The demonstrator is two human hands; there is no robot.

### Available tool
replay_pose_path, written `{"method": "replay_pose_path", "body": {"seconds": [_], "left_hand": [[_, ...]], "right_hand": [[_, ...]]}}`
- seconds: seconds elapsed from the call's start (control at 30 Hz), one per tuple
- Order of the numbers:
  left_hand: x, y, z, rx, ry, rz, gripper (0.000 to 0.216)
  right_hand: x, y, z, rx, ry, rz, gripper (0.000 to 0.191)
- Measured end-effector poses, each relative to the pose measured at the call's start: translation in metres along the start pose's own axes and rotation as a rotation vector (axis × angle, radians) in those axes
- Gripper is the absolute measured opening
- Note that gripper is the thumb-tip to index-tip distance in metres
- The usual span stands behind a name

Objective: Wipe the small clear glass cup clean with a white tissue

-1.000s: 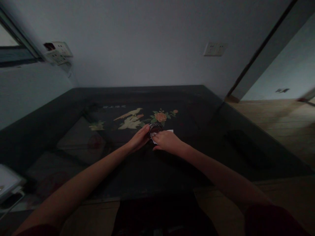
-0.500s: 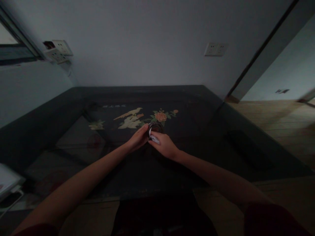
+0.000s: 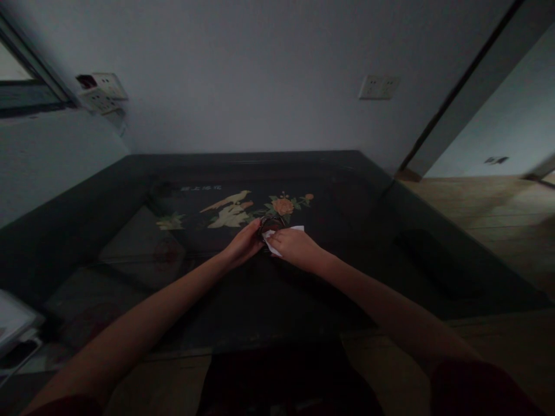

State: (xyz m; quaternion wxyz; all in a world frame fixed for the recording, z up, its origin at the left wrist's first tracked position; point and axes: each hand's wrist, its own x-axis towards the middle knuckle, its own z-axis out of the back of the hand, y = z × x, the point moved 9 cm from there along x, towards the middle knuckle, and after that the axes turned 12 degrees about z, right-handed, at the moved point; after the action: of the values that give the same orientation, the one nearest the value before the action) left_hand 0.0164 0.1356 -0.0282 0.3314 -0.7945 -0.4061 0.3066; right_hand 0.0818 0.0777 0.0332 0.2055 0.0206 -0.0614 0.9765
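A small round dark dish with a shiny rim, perhaps glass [image 3: 273, 222], is over the middle of the dark table [image 3: 260, 312]. My left hand [image 3: 245, 241] grips its left side, thumb near the rim. My right hand [image 3: 297, 247] is closed on a white tissue [image 3: 274, 245] and presses it against the near right part of the dish. One corner of the tissue sticks out behind the knuckles. The lower side of the dish is hidden by my hands, and dim light blurs its details.
The tabletop carries a printed picture of birds and a peony [image 3: 282, 205]. A dark flat object [image 3: 433, 260] lies on the right. At the left edge is a white box-like thing [image 3: 17, 323] with a cable. Wall sockets [image 3: 378, 87] are above the table.
My right hand has shifted slightly right, off the inside of the dish toward its near right rim. More of the white tissue shows now. My left hand stays in place.
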Motion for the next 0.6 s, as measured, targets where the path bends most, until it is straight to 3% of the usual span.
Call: {"method": "replay_pose_path", "body": {"seconds": [0.13,0.33,0.43,0.6], "left_hand": [[0.001,0.001,-0.002,0.026,0.017,-0.017,0.027],[-0.002,-0.001,-0.004,0.045,-0.004,-0.054,0.029],[0.0,0.0,0.0,0.017,-0.019,-0.031,0.028],[0.002,0.002,0.004,-0.012,-0.026,0.012,0.027]], "right_hand": [[-0.001,-0.002,0.006,0.18,-0.116,-0.121,0.032],[-0.006,-0.014,0.006,0.618,-0.382,-0.34,0.017],[-0.003,-0.008,0.003,0.553,-0.356,-0.28,0.026],[0.002,0.008,0.0,0.161,-0.149,-0.084,0.037]]}}
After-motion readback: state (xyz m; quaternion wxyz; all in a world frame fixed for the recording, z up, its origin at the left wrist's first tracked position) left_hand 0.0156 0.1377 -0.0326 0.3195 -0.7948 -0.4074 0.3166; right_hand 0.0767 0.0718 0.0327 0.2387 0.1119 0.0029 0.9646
